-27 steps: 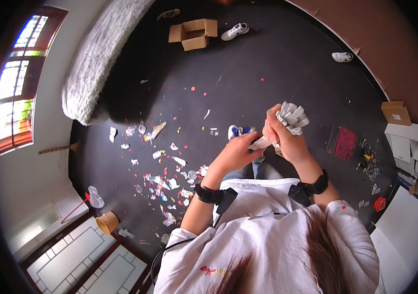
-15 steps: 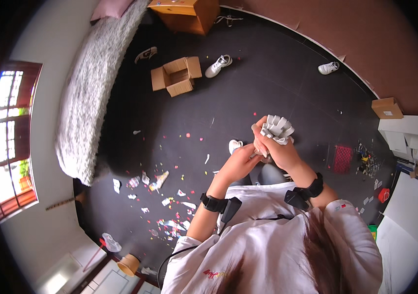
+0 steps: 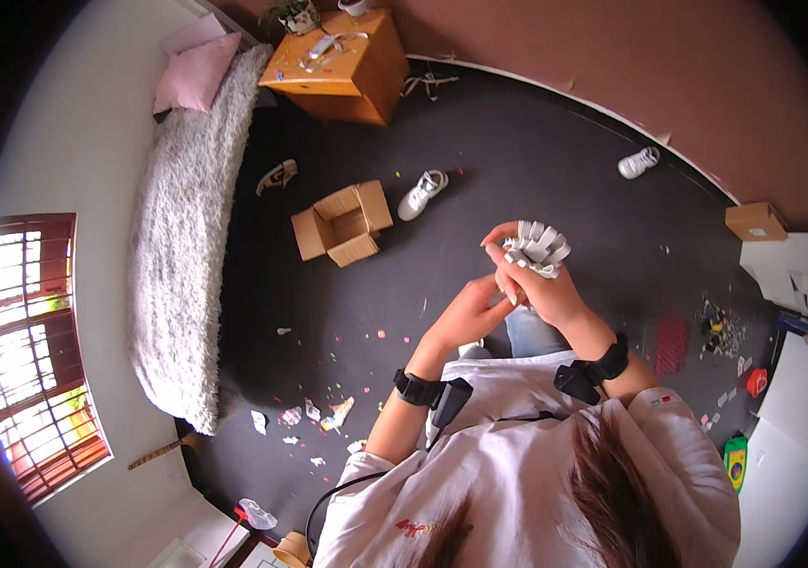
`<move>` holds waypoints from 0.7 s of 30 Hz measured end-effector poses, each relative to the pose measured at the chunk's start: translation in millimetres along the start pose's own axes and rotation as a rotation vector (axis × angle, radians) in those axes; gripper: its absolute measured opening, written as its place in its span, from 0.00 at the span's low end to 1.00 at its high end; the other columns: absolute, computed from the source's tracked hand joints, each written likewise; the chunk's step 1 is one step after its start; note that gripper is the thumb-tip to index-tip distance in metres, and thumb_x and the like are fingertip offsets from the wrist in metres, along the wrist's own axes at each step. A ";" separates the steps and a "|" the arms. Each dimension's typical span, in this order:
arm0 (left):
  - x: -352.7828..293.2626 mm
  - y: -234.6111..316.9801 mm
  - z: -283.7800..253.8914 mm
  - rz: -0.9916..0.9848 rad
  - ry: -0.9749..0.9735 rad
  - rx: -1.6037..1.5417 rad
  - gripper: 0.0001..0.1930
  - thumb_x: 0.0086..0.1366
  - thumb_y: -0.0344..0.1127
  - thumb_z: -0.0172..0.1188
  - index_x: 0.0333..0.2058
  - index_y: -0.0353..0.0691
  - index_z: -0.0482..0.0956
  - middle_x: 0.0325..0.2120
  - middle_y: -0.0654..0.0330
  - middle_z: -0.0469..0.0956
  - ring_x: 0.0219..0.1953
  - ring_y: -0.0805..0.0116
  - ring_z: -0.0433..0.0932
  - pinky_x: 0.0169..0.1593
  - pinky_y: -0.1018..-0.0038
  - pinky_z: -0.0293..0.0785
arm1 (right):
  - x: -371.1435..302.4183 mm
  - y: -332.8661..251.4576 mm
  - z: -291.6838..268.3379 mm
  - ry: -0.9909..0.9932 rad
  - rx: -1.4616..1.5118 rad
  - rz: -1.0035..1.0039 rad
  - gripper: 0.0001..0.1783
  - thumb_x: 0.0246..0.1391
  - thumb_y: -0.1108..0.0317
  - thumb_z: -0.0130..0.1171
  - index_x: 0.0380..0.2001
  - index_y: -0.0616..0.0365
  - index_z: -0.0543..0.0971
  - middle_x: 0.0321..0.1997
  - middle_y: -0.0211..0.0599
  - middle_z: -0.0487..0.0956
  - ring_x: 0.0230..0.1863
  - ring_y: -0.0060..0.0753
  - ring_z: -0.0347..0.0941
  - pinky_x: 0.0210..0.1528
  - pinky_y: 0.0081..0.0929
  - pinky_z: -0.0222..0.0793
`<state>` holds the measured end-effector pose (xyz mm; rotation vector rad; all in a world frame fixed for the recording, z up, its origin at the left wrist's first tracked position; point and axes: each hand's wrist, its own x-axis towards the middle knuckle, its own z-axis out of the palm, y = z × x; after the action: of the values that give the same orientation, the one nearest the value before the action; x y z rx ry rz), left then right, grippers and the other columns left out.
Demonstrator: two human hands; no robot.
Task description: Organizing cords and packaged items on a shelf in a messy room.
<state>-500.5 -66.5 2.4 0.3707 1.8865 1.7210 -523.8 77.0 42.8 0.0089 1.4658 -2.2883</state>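
Observation:
My right hand (image 3: 548,289) is closed around a bundle of white strips (image 3: 538,248), whose looped ends fan out above the fingers. Its index finger and thumb lie to the left of the bundle. My left hand (image 3: 468,312) meets it from the lower left, with its fingers curled against the underside of the right hand. What those left fingers grip, if anything, is hidden behind the right hand. Both hands are held in front of my body, above the dark floor, and each wrist wears a black strap.
An open cardboard box (image 3: 352,232) and a white sneaker (image 3: 423,195) lie ahead; another white sneaker (image 3: 639,163) is near the brown wall. A wooden cabinet (image 3: 342,66) stands beyond, beside a fluffy bed (image 3: 181,256). Scraps (image 3: 337,415) litter the floor at left; pink mesh (image 3: 671,346) lies right.
The surroundings have slid down in view, so more of the cabinet top and the pink pillow shows. My hands stay together around the white bundle. A leg in blue jeans now shows below them.

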 end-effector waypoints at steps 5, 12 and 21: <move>76.3 5.9 -27.6 -0.048 0.043 -0.149 0.08 0.64 0.31 0.49 0.37 0.33 0.73 0.32 0.58 0.78 0.36 0.68 0.76 0.43 0.72 0.70 | 80.1 -39.2 -31.1 -0.084 -0.061 0.026 0.14 0.53 0.71 0.56 0.42 0.61 0.68 0.19 0.27 0.74 0.21 0.14 0.69 0.19 0.13 0.59; 147.8 13.3 -79.2 0.086 0.160 0.037 0.08 0.64 0.32 0.51 0.37 0.35 0.76 0.27 0.61 0.79 0.34 0.69 0.76 0.43 0.72 0.69 | 178.0 -62.5 -67.8 -0.122 -0.143 0.176 0.07 0.50 0.73 0.58 0.31 0.58 0.70 0.21 0.26 0.73 0.28 0.17 0.72 0.28 0.16 0.66; 215.0 11.9 -189.2 0.157 0.275 -0.485 0.18 0.63 0.30 0.53 0.51 0.34 0.62 0.40 0.61 0.70 0.42 0.73 0.70 0.46 0.75 0.68 | 315.6 -72.4 -37.0 -0.322 -0.198 0.178 0.10 0.52 0.68 0.58 0.36 0.54 0.69 0.28 0.24 0.75 0.22 0.11 0.69 0.16 0.09 0.63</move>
<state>-783.4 -102.8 -26.8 0.0959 1.5682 2.3574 -844.7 26.6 17.5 -0.2644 1.4488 -1.8927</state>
